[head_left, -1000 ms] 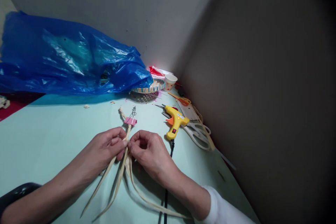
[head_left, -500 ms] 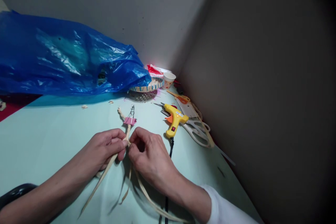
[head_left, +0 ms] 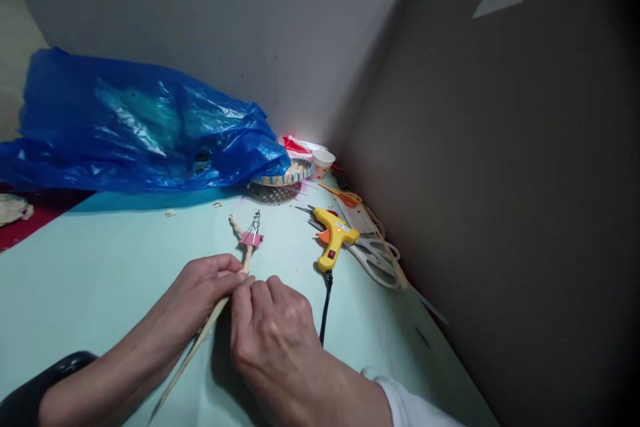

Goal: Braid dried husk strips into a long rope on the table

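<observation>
A thin braid of pale straw-like strands (head_left: 247,259) runs down from a pink binder clip (head_left: 251,240), its short knotted end sticking out beyond the clip. My left hand (head_left: 210,287) pinches the braid just below the clip, thumb on top. A loose pale strand (head_left: 193,350) slants out from under that hand toward the lower left. Pressed up against the left thumb, my right hand (head_left: 275,330) is closed with its knuckles up around the strands. Its fingertips and the strands within it are hidden.
A yellow hot glue gun (head_left: 333,237) with a black cord lies to the right, near white-handled scissors (head_left: 377,263) and orange-handled scissors (head_left: 345,195). Behind stand a paper cup (head_left: 323,163), a woven basket (head_left: 283,177) and a large blue plastic bag (head_left: 150,127). A wall borders the right.
My right hand has turned knuckles up and come lower and nearer, covering the strands that hung below it. The left hand keeps its pinch. The whole view has shifted slightly.
</observation>
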Action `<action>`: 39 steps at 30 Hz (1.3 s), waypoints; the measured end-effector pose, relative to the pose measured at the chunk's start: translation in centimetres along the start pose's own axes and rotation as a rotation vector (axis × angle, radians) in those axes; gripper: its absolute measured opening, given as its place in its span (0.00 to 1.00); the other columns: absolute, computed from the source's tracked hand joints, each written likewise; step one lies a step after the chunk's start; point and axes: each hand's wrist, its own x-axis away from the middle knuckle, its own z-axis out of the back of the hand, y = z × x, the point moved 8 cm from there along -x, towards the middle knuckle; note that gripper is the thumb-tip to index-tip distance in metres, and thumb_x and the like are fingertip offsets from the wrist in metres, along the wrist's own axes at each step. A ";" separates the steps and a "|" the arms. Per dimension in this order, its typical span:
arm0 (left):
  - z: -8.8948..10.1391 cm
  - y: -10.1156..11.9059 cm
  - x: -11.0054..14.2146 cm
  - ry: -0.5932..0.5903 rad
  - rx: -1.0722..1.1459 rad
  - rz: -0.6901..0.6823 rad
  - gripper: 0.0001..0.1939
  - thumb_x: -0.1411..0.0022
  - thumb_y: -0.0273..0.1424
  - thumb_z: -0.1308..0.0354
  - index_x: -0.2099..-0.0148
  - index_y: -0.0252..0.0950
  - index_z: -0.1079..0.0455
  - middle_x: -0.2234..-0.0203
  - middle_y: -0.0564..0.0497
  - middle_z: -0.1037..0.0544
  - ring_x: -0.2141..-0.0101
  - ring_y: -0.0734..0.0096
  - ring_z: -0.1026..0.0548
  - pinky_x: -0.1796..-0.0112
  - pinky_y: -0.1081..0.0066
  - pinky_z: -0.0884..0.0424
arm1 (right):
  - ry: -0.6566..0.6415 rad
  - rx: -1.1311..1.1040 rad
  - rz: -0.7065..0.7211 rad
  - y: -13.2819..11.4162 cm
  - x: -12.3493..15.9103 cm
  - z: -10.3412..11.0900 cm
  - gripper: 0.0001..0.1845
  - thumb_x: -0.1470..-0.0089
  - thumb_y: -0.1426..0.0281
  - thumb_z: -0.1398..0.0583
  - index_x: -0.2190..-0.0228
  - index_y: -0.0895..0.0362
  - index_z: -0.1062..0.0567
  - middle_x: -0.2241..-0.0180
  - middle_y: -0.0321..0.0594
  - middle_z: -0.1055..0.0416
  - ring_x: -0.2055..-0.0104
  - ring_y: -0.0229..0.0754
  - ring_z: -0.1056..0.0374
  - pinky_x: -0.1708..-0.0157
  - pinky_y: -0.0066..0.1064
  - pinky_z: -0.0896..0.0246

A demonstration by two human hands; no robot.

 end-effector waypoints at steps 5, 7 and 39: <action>-0.3 -0.7 0.1 -0.101 0.065 0.064 0.14 0.51 0.40 0.33 0.73 0.38 0.34 0.82 0.60 0.34 0.79 0.74 0.38 0.75 0.74 0.43 | -0.086 -0.088 -0.069 0.8 0.7 -0.7 0.19 0.50 0.81 0.40 0.54 0.71 0.27 0.70 0.48 0.27 0.71 0.46 0.32 0.74 0.35 0.35; -0.3 -0.8 0.0 -0.129 0.082 0.060 0.14 0.51 0.39 0.32 0.71 0.38 0.33 0.81 0.60 0.34 0.79 0.74 0.38 0.75 0.74 0.41 | -0.092 -0.153 -0.069 1.2 1.0 -1.0 0.21 0.50 0.80 0.39 0.53 0.71 0.26 0.69 0.48 0.25 0.71 0.47 0.31 0.74 0.35 0.35; 0.6 0.1 0.1 0.011 -0.002 -0.092 0.11 0.47 0.35 0.38 0.77 0.36 0.32 0.84 0.60 0.33 0.80 0.79 0.37 0.78 0.80 0.42 | -0.380 -1.274 -0.879 3.4 2.6 -5.2 0.14 0.31 0.64 0.51 0.63 0.56 0.30 0.69 0.38 0.33 0.67 0.39 0.36 0.64 0.31 0.41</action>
